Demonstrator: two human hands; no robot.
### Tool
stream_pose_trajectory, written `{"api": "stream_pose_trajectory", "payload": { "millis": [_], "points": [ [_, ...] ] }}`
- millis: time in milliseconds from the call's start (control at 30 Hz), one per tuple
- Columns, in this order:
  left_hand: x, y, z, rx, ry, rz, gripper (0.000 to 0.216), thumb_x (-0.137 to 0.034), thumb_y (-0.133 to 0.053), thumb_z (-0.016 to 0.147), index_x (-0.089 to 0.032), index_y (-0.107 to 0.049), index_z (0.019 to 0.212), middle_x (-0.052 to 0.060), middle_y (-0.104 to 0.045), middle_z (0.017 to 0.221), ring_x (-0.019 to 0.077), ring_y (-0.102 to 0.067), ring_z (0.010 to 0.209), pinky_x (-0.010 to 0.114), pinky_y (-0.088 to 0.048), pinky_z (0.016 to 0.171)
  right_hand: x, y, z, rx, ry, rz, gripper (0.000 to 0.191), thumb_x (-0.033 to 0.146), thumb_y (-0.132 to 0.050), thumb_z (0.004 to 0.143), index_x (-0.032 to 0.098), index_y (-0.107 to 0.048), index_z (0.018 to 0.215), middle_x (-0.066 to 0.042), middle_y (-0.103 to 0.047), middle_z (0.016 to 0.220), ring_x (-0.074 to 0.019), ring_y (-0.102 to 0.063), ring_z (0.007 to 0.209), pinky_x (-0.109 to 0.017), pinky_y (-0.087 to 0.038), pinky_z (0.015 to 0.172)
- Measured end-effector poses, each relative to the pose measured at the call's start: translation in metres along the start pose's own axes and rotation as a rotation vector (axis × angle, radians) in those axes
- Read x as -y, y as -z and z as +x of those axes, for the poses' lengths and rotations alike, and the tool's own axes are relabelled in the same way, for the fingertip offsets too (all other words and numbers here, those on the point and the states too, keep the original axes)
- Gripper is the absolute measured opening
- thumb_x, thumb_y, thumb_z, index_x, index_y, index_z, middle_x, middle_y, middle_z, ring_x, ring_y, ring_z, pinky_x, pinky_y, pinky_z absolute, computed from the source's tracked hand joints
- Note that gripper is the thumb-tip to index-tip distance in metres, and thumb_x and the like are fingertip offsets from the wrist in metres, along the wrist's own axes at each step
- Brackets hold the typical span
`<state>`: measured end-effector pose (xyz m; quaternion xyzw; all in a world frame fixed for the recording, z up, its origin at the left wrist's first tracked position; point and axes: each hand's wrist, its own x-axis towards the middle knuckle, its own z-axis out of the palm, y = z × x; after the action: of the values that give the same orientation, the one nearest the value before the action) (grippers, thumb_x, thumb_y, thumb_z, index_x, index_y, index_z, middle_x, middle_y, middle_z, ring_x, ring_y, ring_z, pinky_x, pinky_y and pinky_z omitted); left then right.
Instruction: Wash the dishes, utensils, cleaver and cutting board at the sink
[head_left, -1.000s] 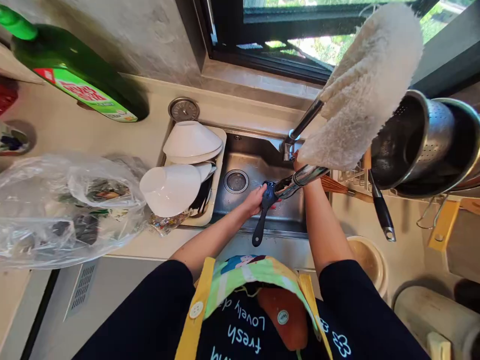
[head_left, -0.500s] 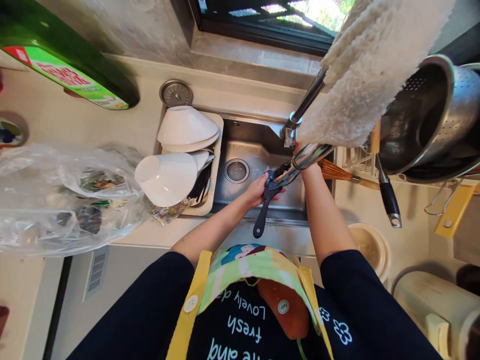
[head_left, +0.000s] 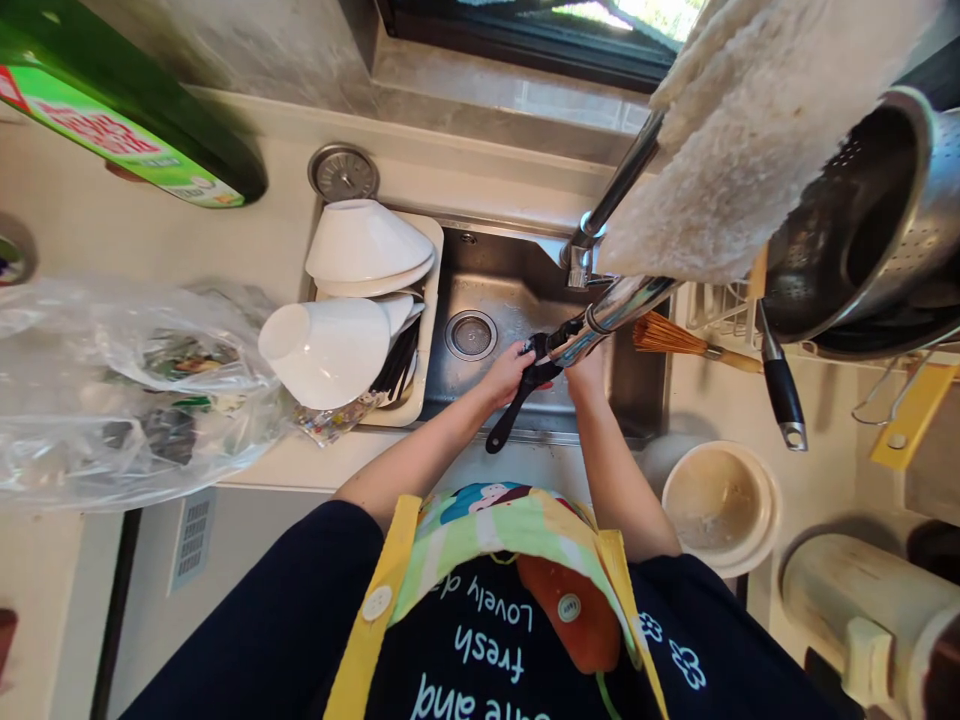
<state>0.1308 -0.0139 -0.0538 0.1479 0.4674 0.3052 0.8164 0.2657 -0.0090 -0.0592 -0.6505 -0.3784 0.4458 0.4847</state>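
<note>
In the head view, both forearms reach forward from dark sleeves and meet over a stainless steel sink (head_left: pixel 517 290), the hands close together. The left hand (head_left: pixel 510 373) is clamped around the head of a black plastic long-handled utensil (head_left: pixel 525 385), whose handle slants down toward the near edge of the sink. The right hand (head_left: pixel 585 375) sits just to the right, partly hidden beneath a shiny steel tubular handle (head_left: pixel 630 305) that angles up and to the right. Its end meets the black utensil, and I cannot tell whether the right hand is gripping it. Beyond the hands are a round drain strainer (head_left: pixel 471 335) and a chrome faucet (head_left: pixel 579 265). On the left side of the sink, a cream tray (head_left: pixel 427 300) holds stacked white bowls (head_left: pixel 364 240) and a tilted white cup-shaped bowl (head_left: pixel 326 352). Farther left, a crumpled clear plastic bag (head_left: pixel 127 400) lies on the counter, and a green bottle (head_left: pixel 112 130) lies toward the far left. At upper right, a fluffy cream cloth (head_left: pixel 757 140) and a perforated steel colander (head_left: pixel 862 210) hang close to the camera, blocking the far right corner. Below them are a straw brush (head_left: pixel 667 338) and a beige round basin (head_left: pixel 716 500).
</note>
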Motion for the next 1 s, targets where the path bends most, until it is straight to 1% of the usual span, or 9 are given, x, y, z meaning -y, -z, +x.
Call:
{"api": "stream_pose_trajectory", "payload": {
  "millis": [100,200,300,400,467,600,700,767,1000],
  "points": [
    [0.003,0.006,0.002,-0.02,-0.013,0.059,0.012,-0.023,-0.057,0.08,-0.015,-0.059,0.089,0.001,-0.065,0.069,0.0139,-0.061,0.056,0.036,-0.057,0.064,-0.019,-0.01,-0.021,0.082,-0.219,0.272,0.041,0.035,-0.075,0.056,0.021,-0.062,0.092,0.0,-0.065,0.085,-0.017,-0.059,0.083,-0.035,-0.048,0.084],
    [0.008,0.01,0.003,-0.012,-0.055,0.111,0.012,-0.027,-0.057,0.081,-0.015,-0.06,0.083,0.0,-0.062,0.062,0.0138,-0.057,0.051,0.032,-0.053,0.058,-0.026,-0.016,-0.023,0.144,-0.332,0.402,0.038,0.026,-0.079,0.044,0.021,-0.061,0.077,0.005,-0.062,0.071,-0.0147,-0.057,0.072,-0.033,-0.048,0.079],
    [0.015,0.015,0.006,-0.055,-0.127,0.173,0.015,-0.028,-0.059,0.082,-0.014,-0.061,0.075,-0.002,-0.058,0.056,0.0117,-0.053,0.05,0.027,-0.048,0.057,-0.026,-0.022,-0.022,0.036,-0.362,0.399,0.038,0.025,-0.079,0.041,0.02,-0.06,0.073,0.006,-0.06,0.066,-0.0127,-0.054,0.065,-0.03,-0.047,0.074],
    [0.023,0.021,0.012,-0.171,-0.211,0.194,0.022,-0.027,-0.061,0.082,-0.013,-0.062,0.066,-0.002,-0.057,0.055,0.0099,-0.05,0.053,0.022,-0.042,0.058,-0.027,-0.033,-0.026,-0.086,-0.375,0.329,0.038,0.029,-0.08,0.04,0.019,-0.06,0.072,0.005,-0.061,0.065,-0.0133,-0.055,0.066,-0.029,-0.046,0.071],
    [0.026,0.024,0.015,-0.212,-0.21,0.168,0.025,-0.029,-0.061,0.082,-0.012,-0.062,0.063,-0.002,-0.057,0.056,0.0101,-0.05,0.055,0.022,-0.039,0.059,-0.028,-0.04,-0.029,-0.148,-0.374,0.286,0.038,0.032,-0.08,0.042,0.018,-0.061,0.072,0.004,-0.062,0.067,-0.0136,-0.055,0.067,-0.029,-0.046,0.07],
    [0.026,0.027,0.011,-0.085,-0.17,0.041,0.021,-0.031,-0.063,0.08,-0.012,-0.065,0.07,0.001,-0.063,0.064,0.0126,-0.056,0.063,0.025,-0.043,0.067,-0.027,-0.04,-0.028,-0.175,-0.389,0.306,0.037,0.032,-0.08,0.041,0.018,-0.061,0.07,0.006,-0.061,0.065,-0.0114,-0.054,0.064,-0.027,-0.046,0.068],
    [0.02,0.026,0.004,0.08,-0.178,-0.025,0.015,-0.024,-0.068,0.071,-0.012,-0.069,0.079,0.003,-0.069,0.075,0.0166,-0.062,0.079,0.028,-0.045,0.079,-0.021,-0.03,-0.023,0.011,-0.428,0.382,0.037,0.027,-0.079,0.039,0.019,-0.062,0.071,0.006,-0.062,0.065,-0.0115,-0.056,0.064,-0.027,-0.047,0.07],
    [0.017,0.024,-0.001,0.161,-0.151,-0.032,0.021,-0.019,-0.069,0.065,-0.012,-0.07,0.086,0.004,-0.071,0.083,0.0191,-0.064,0.09,0.03,-0.045,0.086,-0.017,-0.023,-0.02,0.105,-0.454,0.399,0.036,0.024,-0.079,0.039,0.02,-0.062,0.07,0.006,-0.063,0.064,-0.0122,-0.057,0.064,-0.028,-0.048,0.069],
    [0.016,0.023,-0.004,0.193,-0.12,-0.049,0.036,-0.018,-0.073,0.062,-0.015,-0.07,0.097,0.004,-0.073,0.091,0.0214,-0.065,0.098,0.035,-0.044,0.095,-0.011,-0.026,-0.017,0.035,-0.426,0.289,0.033,0.023,-0.079,0.038,0.02,-0.06,0.064,0.006,-0.06,0.062,-0.013,-0.055,0.065,-0.027,-0.047,0.066]
  ]
}}
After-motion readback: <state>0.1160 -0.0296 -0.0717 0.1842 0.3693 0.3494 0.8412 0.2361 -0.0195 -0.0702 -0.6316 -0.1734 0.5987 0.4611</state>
